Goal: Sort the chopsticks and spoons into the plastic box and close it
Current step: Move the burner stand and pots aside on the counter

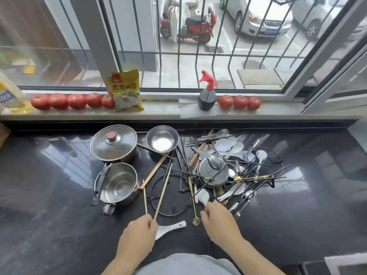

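A tangled heap of black and wooden chopsticks [184, 161], white ceramic spoons [228, 143] and metal spoons lies on the dark counter, centre right. My left hand [139, 233] pinches two light wooden chopsticks [161, 195] by their near ends; they point away towards the heap. A white spoon [171, 228] lies just right of that hand. My right hand [216, 219] grips the handle of another white spoon [203, 197] at the heap's near edge. A gold stick with a flower end [193, 205] lies between my hands. No plastic box is in view.
A lidded steel pot [114, 143], an open steel pot [117, 185] and a steel bowl [162, 140] stand left of the heap. A black wire ring [153, 193] lies by them. The sill behind holds tomatoes [76, 101], a yellow packet [126, 90] and a spray bottle [207, 94].
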Demonstrator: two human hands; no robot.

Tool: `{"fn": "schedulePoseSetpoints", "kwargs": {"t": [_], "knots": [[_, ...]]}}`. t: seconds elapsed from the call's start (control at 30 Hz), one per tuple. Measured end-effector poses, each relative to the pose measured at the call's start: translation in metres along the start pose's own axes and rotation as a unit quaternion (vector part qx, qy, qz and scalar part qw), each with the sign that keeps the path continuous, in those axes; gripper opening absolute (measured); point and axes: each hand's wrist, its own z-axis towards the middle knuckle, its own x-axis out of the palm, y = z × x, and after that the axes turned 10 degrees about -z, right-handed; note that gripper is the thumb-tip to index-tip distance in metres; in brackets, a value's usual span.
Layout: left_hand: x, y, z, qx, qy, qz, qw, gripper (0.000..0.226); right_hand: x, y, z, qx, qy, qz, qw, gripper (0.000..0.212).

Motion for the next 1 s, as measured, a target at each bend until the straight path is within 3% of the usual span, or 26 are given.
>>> {"fn": "schedulePoseSetpoints", "kwargs": {"t": [0.13, 0.3, 0.47, 0.77, 0.87, 1.0], "knots": [[0.007, -0.004, 0.011, 0.006, 0.032, 0.007, 0.999, 0.031, 0.002, -0.008, -0.002, 0.023, 0.007, 0.02, 1.0, 0.022], [0.03, -0.013, 0.023, 0.07, 0.097, 0.056, 0.991, 0.017, 0.005, -0.026, -0.004, 0.044, 0.005, 0.044, 0.998, 0.024], [0.06, -0.026, 0.036, 0.174, 0.091, 0.175, 0.965, 0.03, 0.008, -0.045, -0.004, 0.051, 0.03, 0.049, 0.997, 0.022], [0.086, -0.062, 0.049, 0.116, 0.108, 0.367, 0.917, 0.028, -0.012, -0.104, 0.001, 0.059, 0.029, 0.062, 0.996, 0.026], [0.084, -0.069, 0.047, 0.146, 0.058, 0.346, 0.925, 0.022, -0.016, -0.122, 0.005, 0.07, 0.015, 0.063, 0.995, 0.026], [0.075, -0.063, 0.045, 0.174, -0.004, 0.289, 0.941, 0.042, -0.013, -0.132, 0.008, 0.085, 0.008, 0.074, 0.994, 0.026]]}}
